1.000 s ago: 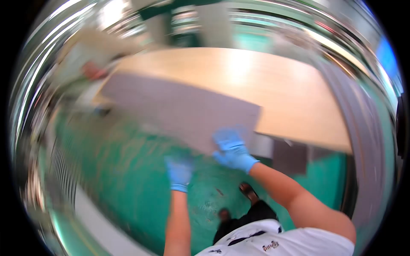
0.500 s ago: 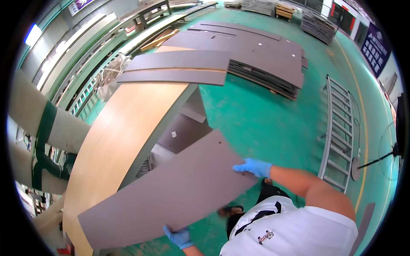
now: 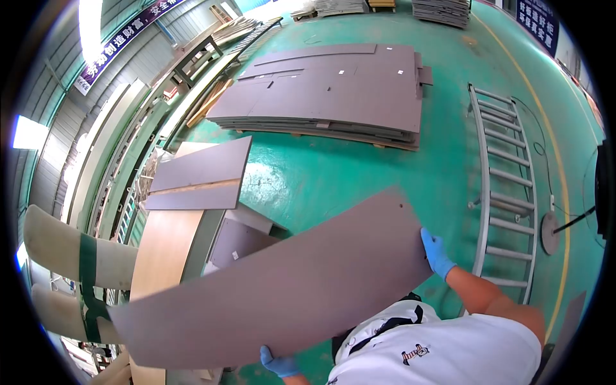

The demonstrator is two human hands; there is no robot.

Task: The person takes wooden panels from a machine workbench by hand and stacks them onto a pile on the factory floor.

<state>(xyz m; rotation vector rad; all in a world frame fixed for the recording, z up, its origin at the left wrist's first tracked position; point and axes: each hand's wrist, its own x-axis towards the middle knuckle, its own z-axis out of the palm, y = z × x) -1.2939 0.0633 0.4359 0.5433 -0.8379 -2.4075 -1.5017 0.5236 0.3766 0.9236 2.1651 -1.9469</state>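
Note:
A long grey-brown panel (image 3: 282, 289) is held up in front of me, tilted, its far right corner raised. My right hand (image 3: 437, 254), in a blue glove, grips the panel's right end. My left hand (image 3: 278, 363), also blue-gloved, holds its lower edge near the left-middle; the fingers under the panel are partly hidden. Behind it, a wood-coloured worktop (image 3: 168, 247) is partly covered by the panel. Two grey-brown strips (image 3: 204, 168) lie at the worktop's far end. More grey-brown boards (image 3: 239, 242) stand low beside the worktop, partly hidden.
A large stack of grey-brown panels (image 3: 321, 90) sits on the green floor ahead. To the right lies a metal roller frame (image 3: 504, 167) with a cable and a round-based stand (image 3: 550, 232). Machinery with pale rollers (image 3: 106, 263) is at the left.
The panel has been lifted off the worktop and swung to the right, with both hands still on it. My view has turned and shifted, showing the stack more squarely.

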